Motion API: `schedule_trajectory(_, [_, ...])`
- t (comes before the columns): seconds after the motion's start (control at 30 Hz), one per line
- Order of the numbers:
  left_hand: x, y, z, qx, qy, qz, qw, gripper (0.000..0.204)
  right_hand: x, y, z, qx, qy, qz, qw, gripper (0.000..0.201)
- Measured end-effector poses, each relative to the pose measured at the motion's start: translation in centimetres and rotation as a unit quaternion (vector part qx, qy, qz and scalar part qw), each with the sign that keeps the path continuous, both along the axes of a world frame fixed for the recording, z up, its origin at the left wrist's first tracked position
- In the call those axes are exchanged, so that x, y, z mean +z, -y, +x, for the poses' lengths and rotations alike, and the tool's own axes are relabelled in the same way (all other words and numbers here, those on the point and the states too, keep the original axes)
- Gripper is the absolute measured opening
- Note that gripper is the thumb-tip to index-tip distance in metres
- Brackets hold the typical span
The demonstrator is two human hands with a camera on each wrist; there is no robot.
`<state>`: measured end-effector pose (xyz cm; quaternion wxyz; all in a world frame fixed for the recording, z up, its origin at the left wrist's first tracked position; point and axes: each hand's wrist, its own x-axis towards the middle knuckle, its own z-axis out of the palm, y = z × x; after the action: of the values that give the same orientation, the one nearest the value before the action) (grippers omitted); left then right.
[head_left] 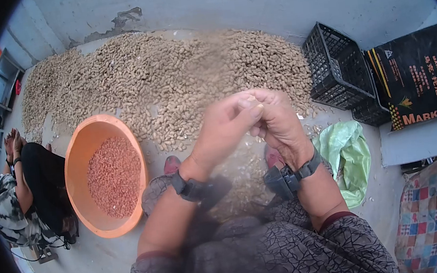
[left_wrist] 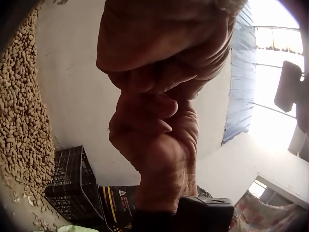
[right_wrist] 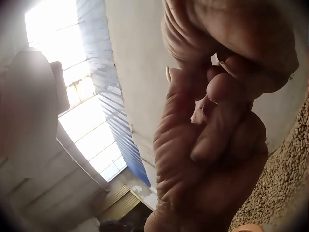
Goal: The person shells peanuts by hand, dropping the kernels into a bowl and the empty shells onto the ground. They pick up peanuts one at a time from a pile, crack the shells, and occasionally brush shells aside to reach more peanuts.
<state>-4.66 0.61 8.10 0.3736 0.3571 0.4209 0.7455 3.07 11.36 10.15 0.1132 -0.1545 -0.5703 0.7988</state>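
Note:
Both hands meet fingertip to fingertip at chest height, the left hand (head_left: 223,130) and the right hand (head_left: 285,127), with thumbs and fingers curled. A small pale peanut (head_left: 260,106) appears pinched between them, mostly hidden by the fingers. In the left wrist view the left hand (left_wrist: 164,38) is at the top, touching the right hand (left_wrist: 159,145) below it. From the right wrist, the right hand (right_wrist: 231,38) is uppermost and the left hand (right_wrist: 207,154) lies beneath. Beyond the hands spreads a heap of unshelled peanuts (head_left: 159,79).
An orange tub (head_left: 76,178) of red kernels (head_left: 115,176) stands at left, beside a seated person (head_left: 38,193). Black crates (head_left: 337,70), a black printed sack (head_left: 417,75) and a green bag (head_left: 346,160) lie at right. Shell bits (head_left: 241,174) litter the floor between the feet.

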Motion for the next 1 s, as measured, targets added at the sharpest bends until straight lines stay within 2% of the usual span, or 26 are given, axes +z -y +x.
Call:
schedule_trajectory(0.27, [-0.1,-0.1,0.3,0.074,-0.028,-0.006,0.997,0.016,-0.4,0.3,-0.8,-0.028,-0.009,-0.028,0.999,0.019])
schedule_trajectory(0.37, [-0.6,-0.2,-0.3,0.088,-0.082,-0.031,0.992,0.026,-1.2,-0.6,-1.2,-0.004,-0.013,-0.062,0.998,0.021])
schedule_trajectory(0.43, [1.1,0.4,-0.3,0.014,0.054,-0.042,0.998,0.030,-1.3,-1.4,-1.2,0.020,-0.023,-0.087,0.996,0.021])
schedule_trajectory(0.53, [1.2,0.8,-0.3,-0.026,0.082,0.001,0.996,0.035,-0.7,-1.4,-0.8,0.069,-0.074,-0.145,0.984,0.024])
schedule_trajectory(0.6, [1.7,0.9,-0.2,-0.010,0.069,-0.022,0.997,0.035,0.3,-0.5,-0.4,0.047,-0.066,-0.018,0.997,0.026])
schedule_trajectory(0.67, [1.6,0.7,0.0,0.007,0.056,-0.043,0.997,0.035,0.4,-0.1,-0.3,0.039,-0.071,-0.010,0.997,0.027])
schedule_trajectory(0.73, [1.0,0.3,0.1,0.065,-0.056,-0.017,0.996,0.037,0.5,0.0,-0.1,0.031,-0.077,-0.003,0.997,0.027])
schedule_trajectory(0.77, [1.0,0.6,-0.1,0.066,-0.056,-0.016,0.996,0.037,0.6,0.0,0.0,0.038,-0.080,0.015,0.996,0.027])
schedule_trajectory(0.83, [2.3,1.8,-0.3,-0.011,-0.023,-0.024,0.999,0.031,0.9,-0.1,0.1,0.047,-0.085,0.033,0.995,0.027])
schedule_trajectory(1.0, [2.4,1.9,-0.2,-0.030,-0.012,0.016,0.999,0.035,1.0,-0.1,0.2,0.031,-0.072,0.031,0.996,0.024])
